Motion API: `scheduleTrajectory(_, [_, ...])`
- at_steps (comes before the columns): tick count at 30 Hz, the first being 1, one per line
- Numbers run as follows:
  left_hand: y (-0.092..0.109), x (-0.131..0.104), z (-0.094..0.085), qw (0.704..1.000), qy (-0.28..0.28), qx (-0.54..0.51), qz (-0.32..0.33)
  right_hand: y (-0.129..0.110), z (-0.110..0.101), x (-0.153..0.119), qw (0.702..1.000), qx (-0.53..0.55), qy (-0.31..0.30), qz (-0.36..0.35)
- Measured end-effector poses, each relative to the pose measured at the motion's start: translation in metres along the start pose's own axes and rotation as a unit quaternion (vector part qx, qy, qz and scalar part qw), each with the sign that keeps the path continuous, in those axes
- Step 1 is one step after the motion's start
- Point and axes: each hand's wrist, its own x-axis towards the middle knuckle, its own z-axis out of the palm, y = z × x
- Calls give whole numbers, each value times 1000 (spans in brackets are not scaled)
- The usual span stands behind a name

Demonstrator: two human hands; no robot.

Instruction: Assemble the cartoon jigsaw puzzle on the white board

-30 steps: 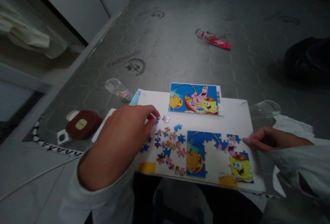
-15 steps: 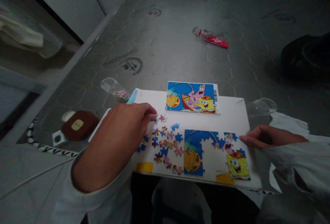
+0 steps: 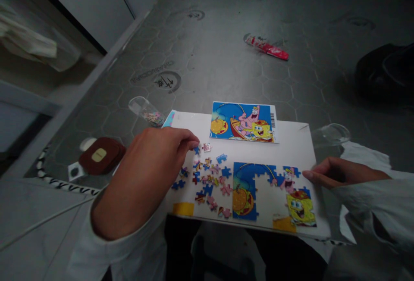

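My left hand (image 3: 155, 160) is over the left part of a white board (image 3: 190, 121), thumb and index finger pinched on a small blue puzzle piece (image 3: 196, 149). Loose pieces (image 3: 211, 179) lie scattered beside it. My right hand (image 3: 346, 173) rests at the board's right side, fingers together, its fingertips by the upper right of the partly assembled puzzle (image 3: 244, 190); whether anything is between them is hidden. The assembled part has a burger at left, a yellow figure at right and a gap in the middle. A picture card (image 3: 242, 121) lies above it.
A clear tube with pieces (image 3: 148, 113) lies left of the board, another clear tube (image 3: 333, 134) at right. A brown case (image 3: 100, 156) sits far left. A red-wrapped item (image 3: 268, 48) and a dark object (image 3: 384, 74) lie farther back.
The whole view has shifted slightly. More of the blue piece at my left fingertips now shows. My right hand stays by the puzzle's upper right edge.
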Motion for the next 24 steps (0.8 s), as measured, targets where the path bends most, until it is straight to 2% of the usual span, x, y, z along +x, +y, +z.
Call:
scheduleTrajectory(8, [-3,1,2,999,-4,36,-13,10,4,7,1000,-15,-13,-11])
scheduleTrajectory(17, [-7,2,8,1000,-9,18,10,-3,-2,0,1000,-2,-16,4])
scheduleTrajectory(24, [-13,5,12,999,-14,26,15,1,1,1,1000,-4,-12,-4])
